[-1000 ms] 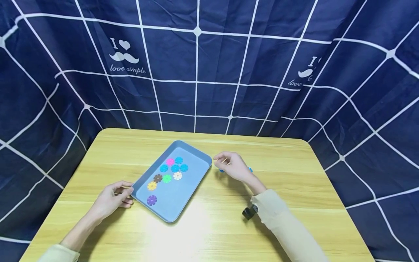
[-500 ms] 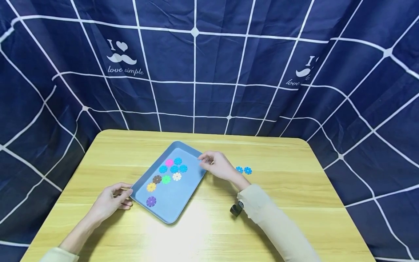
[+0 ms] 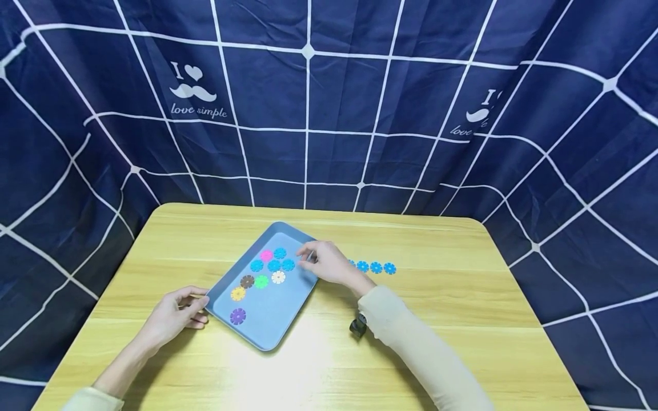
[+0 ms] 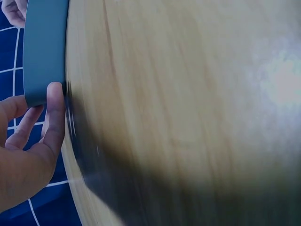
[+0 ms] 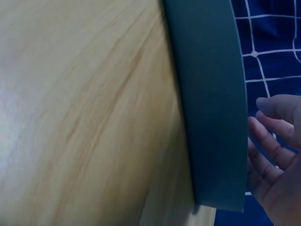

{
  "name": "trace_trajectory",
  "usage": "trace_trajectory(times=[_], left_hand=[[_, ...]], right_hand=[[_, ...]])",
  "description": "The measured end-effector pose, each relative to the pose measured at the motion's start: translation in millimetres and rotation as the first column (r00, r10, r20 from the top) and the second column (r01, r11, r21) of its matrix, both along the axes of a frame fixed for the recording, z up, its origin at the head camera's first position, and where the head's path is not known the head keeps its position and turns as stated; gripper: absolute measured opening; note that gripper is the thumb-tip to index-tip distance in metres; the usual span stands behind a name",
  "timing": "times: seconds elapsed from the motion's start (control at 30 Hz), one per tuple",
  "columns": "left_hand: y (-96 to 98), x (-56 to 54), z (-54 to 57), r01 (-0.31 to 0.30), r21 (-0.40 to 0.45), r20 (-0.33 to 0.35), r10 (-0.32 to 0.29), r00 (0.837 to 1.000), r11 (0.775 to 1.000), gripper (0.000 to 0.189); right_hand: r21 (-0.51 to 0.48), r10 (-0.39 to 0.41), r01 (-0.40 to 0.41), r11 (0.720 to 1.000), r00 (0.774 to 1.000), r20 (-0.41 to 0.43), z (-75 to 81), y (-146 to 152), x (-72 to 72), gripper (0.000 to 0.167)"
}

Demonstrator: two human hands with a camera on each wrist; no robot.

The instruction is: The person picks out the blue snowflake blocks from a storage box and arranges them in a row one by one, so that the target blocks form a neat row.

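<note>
A blue-grey tray [image 3: 277,319] lies slantwise on the table, bearing notched plastic snowflake discs: several blue discs [image 3: 274,265], plus pink, brown, green, cream, orange and purple ones. My left hand [image 3: 177,313] holds the tray's near-left corner; in the left wrist view, the thumb and fingers [image 4: 55,110] of that hand pinch the corner from both sides. Over the tray's right side hovers my right hand [image 3: 329,262], fingertips beside the rightmost blue disc. In the right wrist view the right hand [image 5: 277,150] has loosely bent fingers, nothing visible between them, behind the tray wall [image 5: 211,103].
Several blue discs [image 3: 376,268] lie in a row on the wooden table [image 3: 437,251] right of the tray, partly behind my right wrist. A dark blue curtain [image 3: 267,154] with white grid lines surrounds the table. A black device [image 3: 358,326] hangs at my right wrist.
My right hand has moved left from beside the tray's right corner to over the tray, uncovering the row of blue discs on the table. My left hand keeps its hold on the tray.
</note>
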State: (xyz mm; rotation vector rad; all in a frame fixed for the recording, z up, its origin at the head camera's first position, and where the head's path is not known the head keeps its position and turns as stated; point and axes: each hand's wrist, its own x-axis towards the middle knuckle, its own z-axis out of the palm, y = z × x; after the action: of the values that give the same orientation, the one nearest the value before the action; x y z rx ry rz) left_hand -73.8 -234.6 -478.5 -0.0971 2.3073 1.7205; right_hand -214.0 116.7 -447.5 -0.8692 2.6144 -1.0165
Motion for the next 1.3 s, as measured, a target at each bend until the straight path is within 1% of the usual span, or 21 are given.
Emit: trace_trajectory(times=[0.23, 0.4, 0.57, 0.7, 0.87, 1.0, 1.3], left_hand=[[0.6, 0.1, -0.2, -0.006, 0.001, -0.006, 0.006, 1.000, 1.000, 0.040], [1.5, -0.3, 0.1, -0.010, 0.009, -0.012, 0.010, 1.000, 1.000, 0.040], [1.7, -0.5, 0.0, -0.008, 0.010, -0.011, 0.008, 1.000, 1.000, 0.040], [1.8, -0.5, -0.2, -0.010, 0.008, 0.000, 0.010, 1.000, 1.000, 0.040], [1.0, -0.3, -1.0, -0.012, 0.004, 0.002, 0.012, 1.000, 1.000, 0.041], [0.2, 0.1, -1.2, -0.011, 0.005, 0.000, 0.011, 1.000, 1.000, 0.041], [0.2, 0.4, 0.3, -0.010, 0.012, -0.006, 0.011, 1.000, 1.000, 0.041]], right_hand=[[0.081, 0.000, 0.001, 0.997, 1.000, -0.016, -4.0, -9, -2.8, 0.024], [0.103, -0.007, 0.009, 0.995, 1.000, -0.019, -6.4, -15, -5.7, 0.025], [0.122, -0.031, 0.034, 0.992, 0.999, -0.030, -11.2, -21, -8.6, 0.026], [0.136, -0.044, 0.048, 0.990, 0.999, -0.029, -15.8, -23, -8.4, 0.026], [0.169, -0.047, 0.056, 0.984, 0.997, -0.055, -20.0, -25, -8.2, 0.027], [0.199, -0.047, 0.060, 0.978, 0.997, -0.065, -21.0, -27, -8.8, 0.028], [0.239, -0.069, 0.079, 0.968, 0.996, -0.051, -20.8, -33, -10.1, 0.031]])
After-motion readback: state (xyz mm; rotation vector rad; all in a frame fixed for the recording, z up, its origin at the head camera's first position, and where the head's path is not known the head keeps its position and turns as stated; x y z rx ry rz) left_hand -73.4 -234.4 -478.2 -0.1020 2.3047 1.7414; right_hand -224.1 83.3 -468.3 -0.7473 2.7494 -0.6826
